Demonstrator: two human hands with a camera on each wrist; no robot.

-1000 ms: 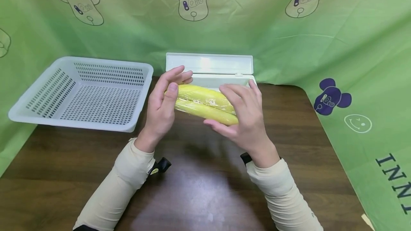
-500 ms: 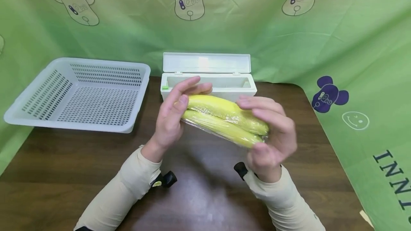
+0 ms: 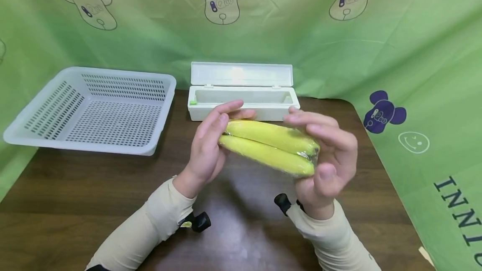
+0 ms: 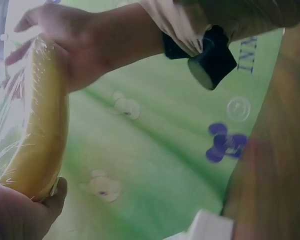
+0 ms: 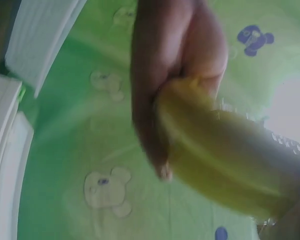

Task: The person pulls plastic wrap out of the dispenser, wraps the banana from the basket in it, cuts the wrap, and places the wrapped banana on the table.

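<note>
Two yellow bananas (image 3: 269, 145), wrapped together in clear plastic film, are held above the table between both hands. My left hand (image 3: 205, 149) grips their left end, thumb on the near side and fingers behind. At the other end, my right hand (image 3: 333, 158) curls its fingers and thumb around the dark tips. In the left wrist view, loose shiny film stands off the side of one banana (image 4: 45, 125). The right wrist view has the bananas (image 5: 220, 160) blurred, with the left hand (image 5: 165, 65) around their far end.
Behind the hands stands a long white box (image 3: 271, 114), its lid (image 3: 214, 74) raised and a green piece (image 3: 193, 102) at its left corner. A white perforated basket (image 3: 86, 146) sits at the left of the brown wooden table (image 3: 75, 195). Green printed cloth (image 3: 282, 37) encloses the back and sides.
The wrapped bananas have come nearer and to the right, tilting down at their right end. My right hand has shifted from over the bananas to around their right end.
</note>
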